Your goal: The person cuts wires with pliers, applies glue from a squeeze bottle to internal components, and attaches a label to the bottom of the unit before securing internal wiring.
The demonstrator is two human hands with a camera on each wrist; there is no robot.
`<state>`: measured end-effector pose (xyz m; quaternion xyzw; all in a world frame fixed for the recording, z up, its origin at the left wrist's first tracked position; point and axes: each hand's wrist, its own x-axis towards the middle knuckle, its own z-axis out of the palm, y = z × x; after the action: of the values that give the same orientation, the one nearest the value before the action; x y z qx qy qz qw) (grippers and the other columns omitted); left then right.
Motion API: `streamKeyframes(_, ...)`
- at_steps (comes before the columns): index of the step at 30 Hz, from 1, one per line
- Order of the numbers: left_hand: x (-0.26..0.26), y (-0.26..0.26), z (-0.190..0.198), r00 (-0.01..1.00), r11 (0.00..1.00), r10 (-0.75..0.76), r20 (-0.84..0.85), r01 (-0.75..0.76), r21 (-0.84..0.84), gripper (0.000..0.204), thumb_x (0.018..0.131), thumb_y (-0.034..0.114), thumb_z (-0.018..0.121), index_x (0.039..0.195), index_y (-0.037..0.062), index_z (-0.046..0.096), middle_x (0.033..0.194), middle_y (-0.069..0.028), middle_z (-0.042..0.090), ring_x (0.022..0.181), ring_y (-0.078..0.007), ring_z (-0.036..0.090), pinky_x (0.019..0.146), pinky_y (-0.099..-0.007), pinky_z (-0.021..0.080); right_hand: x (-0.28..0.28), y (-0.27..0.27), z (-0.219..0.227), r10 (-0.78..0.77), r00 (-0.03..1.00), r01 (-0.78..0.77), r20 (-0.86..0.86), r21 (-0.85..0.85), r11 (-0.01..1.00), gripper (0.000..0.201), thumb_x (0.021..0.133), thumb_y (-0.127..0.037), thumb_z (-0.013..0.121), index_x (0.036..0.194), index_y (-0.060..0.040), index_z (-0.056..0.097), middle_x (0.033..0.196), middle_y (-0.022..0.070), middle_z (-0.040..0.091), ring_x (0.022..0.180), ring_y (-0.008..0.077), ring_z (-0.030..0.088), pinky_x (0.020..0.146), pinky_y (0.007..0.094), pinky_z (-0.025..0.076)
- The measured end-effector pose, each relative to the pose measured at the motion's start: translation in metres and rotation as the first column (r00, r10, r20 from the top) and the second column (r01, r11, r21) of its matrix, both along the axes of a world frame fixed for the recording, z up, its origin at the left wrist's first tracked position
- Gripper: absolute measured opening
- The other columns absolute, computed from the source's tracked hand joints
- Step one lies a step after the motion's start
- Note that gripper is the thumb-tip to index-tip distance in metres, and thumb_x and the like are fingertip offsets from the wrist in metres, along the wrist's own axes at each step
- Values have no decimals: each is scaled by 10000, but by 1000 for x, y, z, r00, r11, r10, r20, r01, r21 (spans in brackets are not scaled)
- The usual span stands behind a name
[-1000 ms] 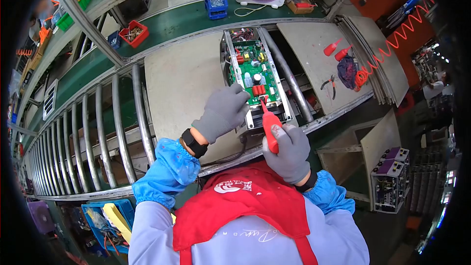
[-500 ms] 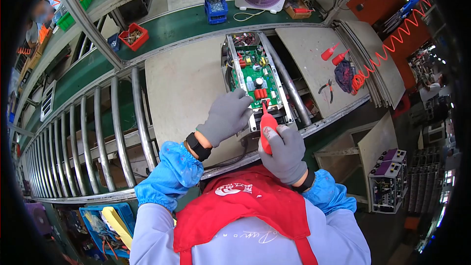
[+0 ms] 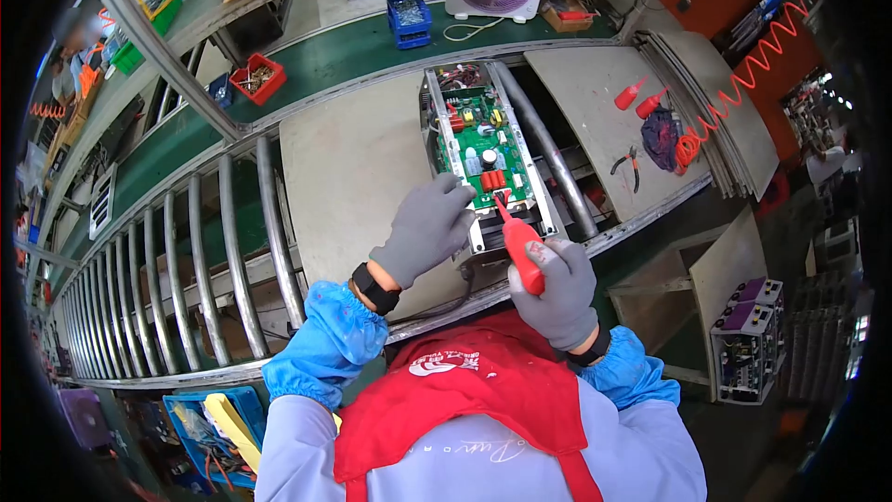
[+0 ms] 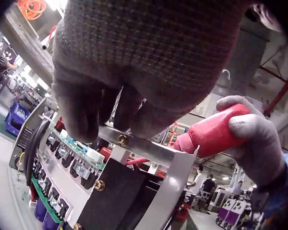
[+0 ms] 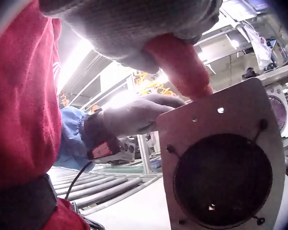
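Observation:
A long metal chassis holds a green circuit board [image 3: 483, 135] with red, white and yellow parts. My gloved right hand [image 3: 560, 293] grips a red squeeze bottle [image 3: 523, 256], its thin nozzle pointing down at the near end of the board, close to several red components [image 3: 492, 180]. My left hand [image 3: 423, 231], also gloved, rests its loosely bent fingers on the chassis's left rail. In the left wrist view its fingertips are right at the metal rail [image 4: 149, 147], beside a brass screw. The right wrist view shows the chassis's end plate [image 5: 216, 120] with a round fan opening under the bottle.
The chassis lies on a grey board [image 3: 353, 144], with metal rollers [image 3: 218, 251] to the left. On the right board are pliers [image 3: 627, 167], two red bottles [image 3: 629, 94] and a dark cloth [image 3: 658, 138]. Red [image 3: 258, 80] and blue [image 3: 409, 20] bins stand behind.
The bottle first tilted more upright, and now leans again with its base to the right. My right hand shifted slightly right with it. The left hand stays at the left rail.

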<state>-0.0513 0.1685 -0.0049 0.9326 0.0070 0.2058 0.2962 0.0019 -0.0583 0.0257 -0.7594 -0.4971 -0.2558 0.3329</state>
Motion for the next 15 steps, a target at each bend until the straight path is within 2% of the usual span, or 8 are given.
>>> streamKeyframes(4, 0, -8, -3, 998, 996, 58, 23, -56, -66, 301, 860, 139, 667, 1143, 39, 653, 1126, -189, 622, 960, -385, 640, 805, -435, 529, 27, -27, -4, -100, 902, 184, -420, 165, 969, 415, 765, -125, 762, 1144, -47, 610, 1005, 137, 591, 899, 263, 639, 746, 375, 525)
streamKeyframes(5, -3, -11, -2, 996, 995, 82, 28, -80, -66, 307, 857, 118, 668, 1152, 35, 656, 1138, -193, 621, 978, -377, 644, 821, -422, 531, 45, -39, -17, -106, 804, 301, -585, 246, 921, 350, 865, -172, 691, 1169, -25, 598, 975, 98, 604, 823, 171, 612, 705, 319, 498)
streamKeyframes(6, -1, -17, -10, 994, 986, 110, 10, -107, -130, 335, 850, 75, 664, 1181, 28, 651, 1148, -197, 624, 998, -355, 646, 856, -402, 527, 70, -60, 15, 121, 401, 541, -908, 341, 769, 294, 943, -233, 613, 1150, -24, 593, 902, 41, 597, 720, 111, 553, 632, 264, 450)
streamKeyframes(8, -5, -23, -14, 989, 983, 148, 24, -144, -115, 352, 868, 38, 639, 1220, 20, 631, 1182, -182, 604, 990, -299, 634, 875, -365, 516, 130, -99, -8, 256, 427, 580, -867, 480, 658, 279, 988, -284, 560, 1121, -42, 594, 847, 16, 584, 650, 83, 496, 557, 225, 391)
streamKeyframes(10, -4, -37, -3, 985, 954, 175, 7, -167, -249, 363, 902, 49, 608, 1264, 19, 598, 1159, -157, 601, 981, -252, 620, 865, -333, 503, 195, -141, -35, 393, 277, 719, -877, 461, 520, 266, 994, -310, 572, 1079, -59, 591, 797, 6, 537, 642, 99, 488, 539, 240, 424)
streamKeyframes(12, -7, -44, -2, 973, 931, 195, -124, -224, -290, 406, 919, 59, 609, 1317, -8, 569, 1000, -123, 600, 856, -211, 603, 766, -319, 502, 261, -182, -83, 273, 301, 737, -914, 405, 541, 251, 1002, -309, 567, 1068, -67, 581, 838, 20, 524, 666, 111, 495, 561, 252, 452)
streamKeyframes(14, -8, -56, 2, 934, 761, 212, -287, -342, -551, 472, 921, 44, 591, 1382, -25, 519, 924, -75, 568, 799, -147, 571, 714, -298, 489, 327, -212, -126, 503, 165, 870, -848, 365, 330, 276, 995, -324, 585, 1112, -75, 570, 905, 35, 520, 700, 130, 504, 583, 240, 467)
streamKeyframes(15, -9, -55, -2, 928, 816, 239, -284, -351, -459, 499, 925, 31, 578, 1412, -33, 491, 935, -57, 572, 812, -110, 571, 702, -278, 491, 355, -224, -157, 309, 266, 836, -913, 378, 397, 305, 985, -335, 600, 1126, -68, 561, 937, 44, 525, 732, 144, 524, 594, 248, 476)
